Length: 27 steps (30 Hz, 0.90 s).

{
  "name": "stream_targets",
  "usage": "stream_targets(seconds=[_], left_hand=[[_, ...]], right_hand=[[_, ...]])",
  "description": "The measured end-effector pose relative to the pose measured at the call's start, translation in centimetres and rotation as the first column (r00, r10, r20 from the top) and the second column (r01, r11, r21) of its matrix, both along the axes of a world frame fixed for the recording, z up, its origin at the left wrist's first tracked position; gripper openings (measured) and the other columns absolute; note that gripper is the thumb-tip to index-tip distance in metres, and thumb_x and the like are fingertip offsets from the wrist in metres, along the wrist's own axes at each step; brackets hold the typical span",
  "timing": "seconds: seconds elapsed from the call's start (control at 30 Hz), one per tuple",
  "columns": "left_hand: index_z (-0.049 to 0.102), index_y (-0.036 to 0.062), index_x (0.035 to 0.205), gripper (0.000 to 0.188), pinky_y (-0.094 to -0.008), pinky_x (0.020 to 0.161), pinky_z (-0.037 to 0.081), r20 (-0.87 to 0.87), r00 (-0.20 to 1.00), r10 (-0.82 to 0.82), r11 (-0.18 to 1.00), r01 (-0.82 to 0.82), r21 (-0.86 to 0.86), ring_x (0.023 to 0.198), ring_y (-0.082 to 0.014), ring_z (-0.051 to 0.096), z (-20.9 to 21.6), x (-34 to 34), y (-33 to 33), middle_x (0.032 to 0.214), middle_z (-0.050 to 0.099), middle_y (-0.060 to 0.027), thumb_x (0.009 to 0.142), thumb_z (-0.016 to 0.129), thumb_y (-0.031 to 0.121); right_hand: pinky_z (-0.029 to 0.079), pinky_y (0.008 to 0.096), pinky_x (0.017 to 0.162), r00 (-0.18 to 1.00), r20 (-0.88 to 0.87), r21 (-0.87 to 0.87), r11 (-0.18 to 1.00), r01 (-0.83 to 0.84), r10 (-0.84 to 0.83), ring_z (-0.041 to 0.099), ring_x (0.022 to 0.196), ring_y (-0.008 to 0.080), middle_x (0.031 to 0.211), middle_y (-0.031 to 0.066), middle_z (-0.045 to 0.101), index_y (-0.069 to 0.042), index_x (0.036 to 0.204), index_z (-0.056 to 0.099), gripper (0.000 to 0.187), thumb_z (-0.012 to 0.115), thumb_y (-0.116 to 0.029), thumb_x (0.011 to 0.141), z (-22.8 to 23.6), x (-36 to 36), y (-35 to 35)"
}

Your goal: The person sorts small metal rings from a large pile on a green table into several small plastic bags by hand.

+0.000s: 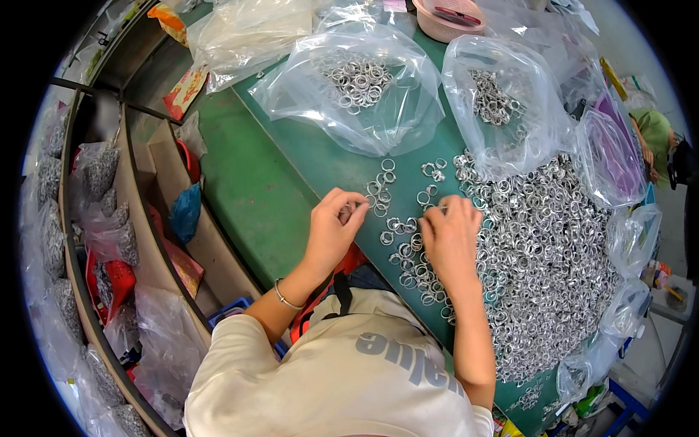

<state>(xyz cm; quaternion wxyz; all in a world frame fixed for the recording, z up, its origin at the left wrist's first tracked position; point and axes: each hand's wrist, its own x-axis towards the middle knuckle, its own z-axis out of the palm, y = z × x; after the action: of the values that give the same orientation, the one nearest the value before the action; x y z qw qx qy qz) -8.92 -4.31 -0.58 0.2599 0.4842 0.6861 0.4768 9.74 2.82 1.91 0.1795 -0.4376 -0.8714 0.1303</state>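
Note:
Silvery metal rings lie in a broad pile (546, 269) on the right of the green table (320, 156). Several loose rings (415, 273) are scattered between the pile and the table's near edge. My left hand (336, 222) is closed over that edge, thumb against forefinger, with small metal rings showing in its curl. Just beyond its fingertips is a short row of rings (380, 191). At the left border of the pile, my right hand (453, 233) is bent downward with its fingertips pinched on a ring, partly hidden by the fingers.
An open clear plastic bag (287, 91) with rings inside lies at the far middle. Another ring bag (542, 95) stands right of it. Behind them is a pink basket (429, 25) with a red-handled tool (457, 14). Shelves with bagged rings (98, 171) line the left.

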Motion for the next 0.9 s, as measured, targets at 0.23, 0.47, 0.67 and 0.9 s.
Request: stream_targets(seconds=[0.23,0.47,0.67,0.9], left_hand=[[0.066,0.0025,0.092,0.019,-0.0235,0.049,0.035,-0.094,0.995,-0.025,1.0,0.025,-0.002,0.054,-0.0083,0.04,0.4,0.9,-0.3,0.065,0.045,-0.0018,0.074,0.071,-0.001],[0.066,0.001,0.088,0.01,-0.0258,0.05,0.044,0.259,0.963,-0.075,0.968,0.133,-0.213,0.051,-0.0105,0.052,0.7,1.4,-1.2,0.068,0.058,-0.0084,0.079,0.07,0.005],[0.065,0.0012,0.092,0.018,-0.0277,0.052,0.044,0.055,0.981,-0.185,0.973,0.191,-0.131,0.055,-0.0136,0.053,0.7,1.9,-1.8,0.069,0.054,-0.0067,0.076,0.072,0.006],[0.064,0.0008,0.094,0.021,-0.0295,0.054,0.043,-0.244,0.934,-0.262,0.965,0.251,-0.077,0.058,-0.0178,0.051,0.3,2.7,-1.8,0.07,0.049,-0.007,0.075,0.072,0.004]], right_hand=[[0.031,0.0455,0.091,0.99,-0.103,-0.107,0.989,-0.106,0.095,0.045,0.102,0.0308,0.101,0.0128,0.049,-0.006,0.093,0.062,0.032,0.076,-0.021,0.068,1.4,1.0,-2.3],[0.029,0.0476,0.092,0.984,0.006,0.064,0.982,0.179,-0.179,0.046,0.1,0.0314,0.098,0.0136,0.049,-0.005,0.084,0.062,0.016,0.07,-0.014,0.074,-0.6,2.6,-2.3],[0.029,0.0508,0.093,0.993,-0.091,-0.034,0.997,0.072,-0.075,0.045,0.103,0.0312,0.101,0.0128,0.047,-0.008,0.103,0.059,0.034,0.072,-0.015,0.072,0.4,2.4,-4.3],[0.026,0.0526,0.097,0.982,-0.061,0.069,0.981,0.183,-0.179,0.045,0.105,0.032,0.1,0.0132,0.047,-0.006,0.089,0.061,0.016,0.068,-0.012,0.075,-0.7,2.7,-3.9]])
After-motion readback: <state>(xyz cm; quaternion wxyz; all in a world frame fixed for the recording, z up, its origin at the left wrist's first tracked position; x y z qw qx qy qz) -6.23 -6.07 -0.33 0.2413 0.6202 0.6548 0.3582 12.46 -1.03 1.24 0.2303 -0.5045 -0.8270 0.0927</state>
